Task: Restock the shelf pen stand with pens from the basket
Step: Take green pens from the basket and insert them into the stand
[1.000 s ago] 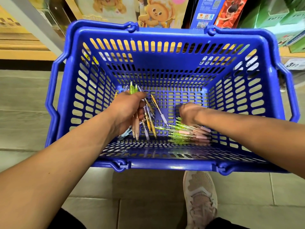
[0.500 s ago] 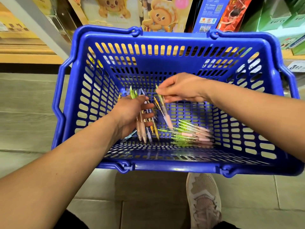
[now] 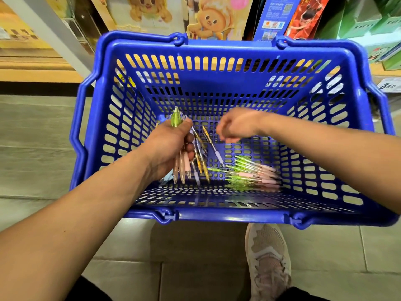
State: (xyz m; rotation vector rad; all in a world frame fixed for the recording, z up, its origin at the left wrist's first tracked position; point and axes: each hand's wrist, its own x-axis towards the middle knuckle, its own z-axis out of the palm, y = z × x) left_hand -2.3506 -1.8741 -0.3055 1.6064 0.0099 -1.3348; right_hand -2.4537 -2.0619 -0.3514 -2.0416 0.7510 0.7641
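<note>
Nearest the camera: a pale shoe (image 3: 269, 263) on the tiled floor (image 3: 121, 279), just below the near rim of the blue basket (image 3: 217, 216). Both forearms reach in over that rim.

Left hand (image 3: 167, 146) is closed around a bundle of pens (image 3: 191, 161) — pink, lilac and yellow barrels fanning out below the fist, a green clicker top poking out above it. Long axis runs roughly top-to-bottom in view, tips toward the near wall and slightly right, tops toward the far wall.

Right hand (image 3: 236, 124) hovers beside the bundle, fingers curled loosely downward; blurred, so cannot tell whether it pinches a pen or is bare (one yellow-topped pen sits just under its fingertips, possibly only resting against the bundle).

Further right on the basket floor: loose pile of green-and-pink pens (image 3: 253, 172), lying roughly flat, long axes left-right with a slight tilt, green ends pointing left, pink ends right. Motion-smeared, no count possible.

Beyond the far rim — shelf (image 3: 39, 70) with boxed goods and cartoon packaging. Pen stand not in view.

Progress: early, gathering stage. One handful collected, a pile left in the basket, and carrying them to the stand looks not yet done.
</note>
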